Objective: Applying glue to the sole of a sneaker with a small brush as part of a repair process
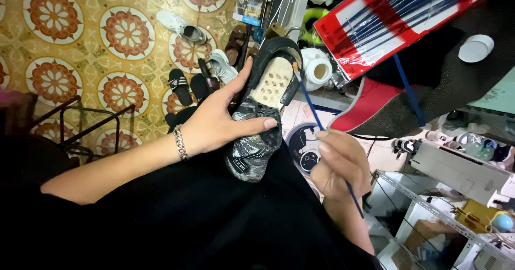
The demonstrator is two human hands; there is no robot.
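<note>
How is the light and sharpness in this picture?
Head view: the shoe and left hand are evenly lit and fairly sharp; the right hand with the brush looks slightly soft; the black clothing is dark, without detail.

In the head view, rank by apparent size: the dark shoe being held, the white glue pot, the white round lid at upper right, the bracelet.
1. dark shoe, largest, though nearest the camera.
2. white glue pot.
3. white round lid.
4. bracelet, close to the lid; that pair is unsure.

Worn matt fabric shoe (252, 152) with perforated foam insole, thin blue-handled brush (311, 106), glossy metal bracelet (180, 142), glazed patterned floor tiles (80, 28)
</note>
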